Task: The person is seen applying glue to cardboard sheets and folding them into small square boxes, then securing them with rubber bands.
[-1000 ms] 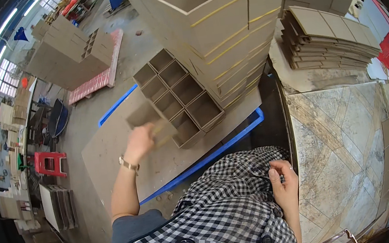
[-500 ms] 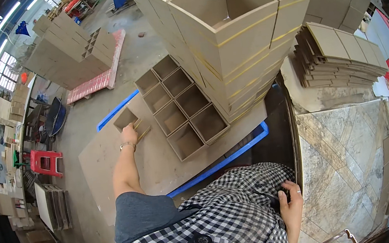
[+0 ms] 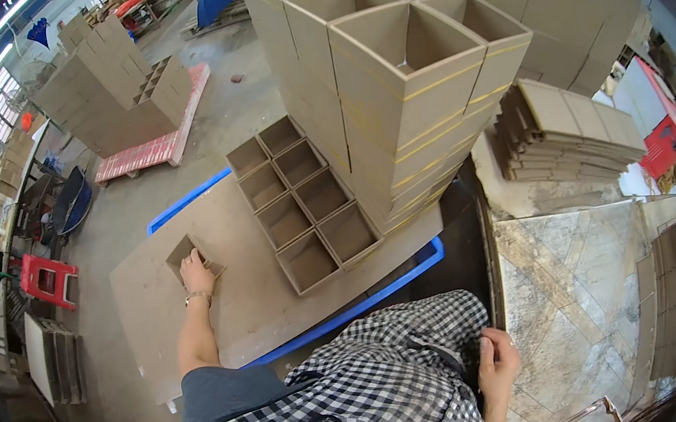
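My left hand (image 3: pixel 197 274) reaches out over the brown sheet (image 3: pixel 156 320) and grips the near wall of a small topless cardboard box (image 3: pixel 181 250). Its fingers hide part of that box. Right of it, two rows of like square boxes (image 3: pixel 308 263) stand pressed together, hollow side up. Behind them rises a tall stack of the same boxes (image 3: pixel 440 112), with yellow lines along its sides. My right hand (image 3: pixel 499 360) hangs beside my checked apron (image 3: pixel 399 348), near the worktable's edge, fingers loosely bent and apart, nothing seen in it.
A blue frame (image 3: pixel 367 299) shows under the sheet. To the right is a stained worktable (image 3: pixel 571 291) with stacked flat brown panels (image 3: pixel 574 124) at its far end. Another box pile (image 3: pixel 101 97) stands on a red pallet (image 3: pixel 160 153), and a red stool (image 3: pixel 48 279) is at left.
My left hand and the small box have moved nearer to me and away from the box rows. My view has shifted. The right hand's fingers have bent a little more.
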Demonstrator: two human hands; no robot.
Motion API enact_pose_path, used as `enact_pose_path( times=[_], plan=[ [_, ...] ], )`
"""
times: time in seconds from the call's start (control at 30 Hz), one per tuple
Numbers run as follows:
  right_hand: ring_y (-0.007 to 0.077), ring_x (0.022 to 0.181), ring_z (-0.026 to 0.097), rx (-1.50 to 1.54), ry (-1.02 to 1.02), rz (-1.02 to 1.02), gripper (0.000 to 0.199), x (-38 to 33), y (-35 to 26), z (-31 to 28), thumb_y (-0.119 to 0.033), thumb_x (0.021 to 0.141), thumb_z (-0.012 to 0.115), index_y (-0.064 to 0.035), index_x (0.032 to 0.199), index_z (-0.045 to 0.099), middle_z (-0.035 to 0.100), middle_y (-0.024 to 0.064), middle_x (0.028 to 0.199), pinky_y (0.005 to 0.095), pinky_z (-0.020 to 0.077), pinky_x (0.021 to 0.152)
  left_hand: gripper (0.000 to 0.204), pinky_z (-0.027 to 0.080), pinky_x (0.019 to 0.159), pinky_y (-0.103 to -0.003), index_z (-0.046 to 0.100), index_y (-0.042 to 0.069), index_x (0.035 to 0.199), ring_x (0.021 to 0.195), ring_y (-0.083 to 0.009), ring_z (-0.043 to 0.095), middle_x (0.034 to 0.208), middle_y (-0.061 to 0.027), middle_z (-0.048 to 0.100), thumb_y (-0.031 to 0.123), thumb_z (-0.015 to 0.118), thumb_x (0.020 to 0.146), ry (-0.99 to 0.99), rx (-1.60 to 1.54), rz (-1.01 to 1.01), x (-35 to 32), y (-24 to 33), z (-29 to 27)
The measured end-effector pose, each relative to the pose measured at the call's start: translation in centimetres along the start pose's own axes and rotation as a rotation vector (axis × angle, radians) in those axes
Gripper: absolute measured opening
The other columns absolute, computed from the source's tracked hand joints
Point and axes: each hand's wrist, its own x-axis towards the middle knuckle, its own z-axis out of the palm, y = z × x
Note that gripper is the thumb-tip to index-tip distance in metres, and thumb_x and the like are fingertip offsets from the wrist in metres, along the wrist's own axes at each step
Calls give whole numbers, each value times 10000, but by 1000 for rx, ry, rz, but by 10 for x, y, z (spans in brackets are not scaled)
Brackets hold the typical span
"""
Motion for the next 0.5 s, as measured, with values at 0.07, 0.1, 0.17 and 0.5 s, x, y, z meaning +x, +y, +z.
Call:
enact_pose_path(
  times=[0.07, 0.1, 0.17, 0.5],
  plan=[
    [308, 748, 607, -137, 159, 31, 98, -5, 7, -8, -67, 870, 578, 12, 919, 609, 612, 168, 856, 373, 477, 690, 623, 294, 1060, -432, 403, 29, 1312, 1266, -360, 367, 1290, -191, 475, 54, 644, 738, 173, 7, 155, -1, 34, -4],
    [301, 710, 599, -207, 232, 50, 90, -6, 10, -12, -63, 868, 579, 9, 911, 609, 605, 159, 823, 372, 473, 663, 626, 290, 1063, -434, 399, 25, 1318, 1266, -358, 367, 1290, -193, 474, 54, 641, 741, 255, 13, 227, -2, 50, -5],
    [311, 700, 565, -307, 305, -28, 78, -2, 23, -11, -42, 851, 570, 10, 900, 602, 565, 153, 818, 392, 453, 623, 571, 332, 1036, -433, 417, 8, 1296, 1235, -374, 393, 1286, -212, 470, 45, 615, 762, 210, -78, 342, 8, 77, 0],
    [346, 752, 552, -390, 247, 79, 117, -3, 20, -7, -21, 829, 543, 13, 931, 591, 540, 170, 865, 402, 454, 646, 372, 416, 961, -409, 524, 48, 1179, 1120, -365, 485, 1172, -180, 502, 45, 551, 808, 136, -366, 705, 100, 155, -9]
  ],
)
